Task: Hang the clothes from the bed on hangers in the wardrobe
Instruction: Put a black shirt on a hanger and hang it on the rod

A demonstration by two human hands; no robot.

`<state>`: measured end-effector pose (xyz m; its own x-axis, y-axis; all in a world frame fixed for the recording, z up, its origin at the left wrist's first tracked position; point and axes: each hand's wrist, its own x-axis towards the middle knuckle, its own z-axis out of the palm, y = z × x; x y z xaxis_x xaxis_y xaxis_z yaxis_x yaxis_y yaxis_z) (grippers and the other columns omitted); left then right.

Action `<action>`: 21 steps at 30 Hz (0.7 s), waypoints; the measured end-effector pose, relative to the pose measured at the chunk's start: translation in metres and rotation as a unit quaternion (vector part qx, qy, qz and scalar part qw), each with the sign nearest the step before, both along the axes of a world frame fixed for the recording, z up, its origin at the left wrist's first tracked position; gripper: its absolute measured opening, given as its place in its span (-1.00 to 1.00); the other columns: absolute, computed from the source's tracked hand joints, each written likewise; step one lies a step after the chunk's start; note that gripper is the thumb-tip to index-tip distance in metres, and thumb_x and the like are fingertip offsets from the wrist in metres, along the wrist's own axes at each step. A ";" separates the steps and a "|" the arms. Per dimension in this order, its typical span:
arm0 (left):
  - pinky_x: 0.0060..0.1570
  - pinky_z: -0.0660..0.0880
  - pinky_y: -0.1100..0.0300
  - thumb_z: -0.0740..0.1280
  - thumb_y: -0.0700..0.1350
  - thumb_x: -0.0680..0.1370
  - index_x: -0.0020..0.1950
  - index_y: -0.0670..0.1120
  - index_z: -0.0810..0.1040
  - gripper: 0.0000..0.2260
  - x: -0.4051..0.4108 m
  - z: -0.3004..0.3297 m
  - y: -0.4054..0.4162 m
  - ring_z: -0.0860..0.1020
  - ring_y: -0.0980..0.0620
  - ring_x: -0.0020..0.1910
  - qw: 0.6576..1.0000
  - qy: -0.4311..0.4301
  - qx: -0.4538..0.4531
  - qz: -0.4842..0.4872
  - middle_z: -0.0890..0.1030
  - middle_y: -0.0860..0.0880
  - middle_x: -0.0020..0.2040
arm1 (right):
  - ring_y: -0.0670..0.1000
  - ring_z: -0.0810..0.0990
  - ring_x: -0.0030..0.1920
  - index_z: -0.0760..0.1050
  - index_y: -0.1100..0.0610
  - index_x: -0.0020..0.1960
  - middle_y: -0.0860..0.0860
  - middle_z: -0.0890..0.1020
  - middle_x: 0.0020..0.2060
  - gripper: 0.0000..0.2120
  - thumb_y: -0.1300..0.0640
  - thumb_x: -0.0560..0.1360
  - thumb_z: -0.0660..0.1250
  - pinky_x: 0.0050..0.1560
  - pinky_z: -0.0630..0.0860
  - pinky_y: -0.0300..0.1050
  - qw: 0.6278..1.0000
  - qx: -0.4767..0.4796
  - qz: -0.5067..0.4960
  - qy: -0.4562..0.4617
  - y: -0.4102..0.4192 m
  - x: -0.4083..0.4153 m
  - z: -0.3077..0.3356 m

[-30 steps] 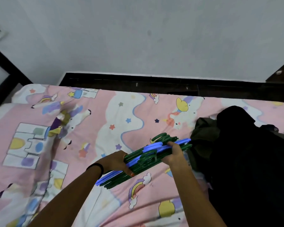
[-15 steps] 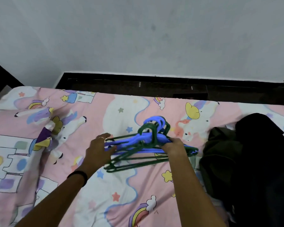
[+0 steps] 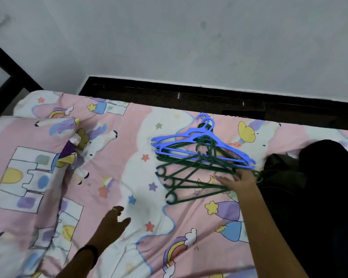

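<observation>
At the bottom of the frame the left hand hovered over the pink cartoon bedsheet, its grip loose and holding nothing. Further up, right of centre, the right hand lay with straight fingers on the green hangers, touching them without closing. The blue hangers were stacked just behind, overlapping the green ones. A pile of dark clothes was at the right edge, just beside the hangers.
</observation>
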<state>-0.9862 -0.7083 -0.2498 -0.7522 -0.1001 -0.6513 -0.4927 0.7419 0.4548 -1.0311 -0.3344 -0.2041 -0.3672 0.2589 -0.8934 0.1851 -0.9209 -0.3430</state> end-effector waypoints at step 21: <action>0.40 0.22 0.14 0.24 0.05 0.60 0.53 -0.06 0.14 -0.44 0.179 0.151 -0.111 0.22 0.00 0.48 0.981 0.084 -0.171 -0.022 0.23 -0.01 0.52 | 0.05 0.51 -0.01 0.55 0.07 -0.02 -0.04 0.56 -0.09 -0.82 0.20 0.55 0.18 -0.06 0.39 -0.18 0.694 0.361 0.609 0.131 -0.274 0.138 0.089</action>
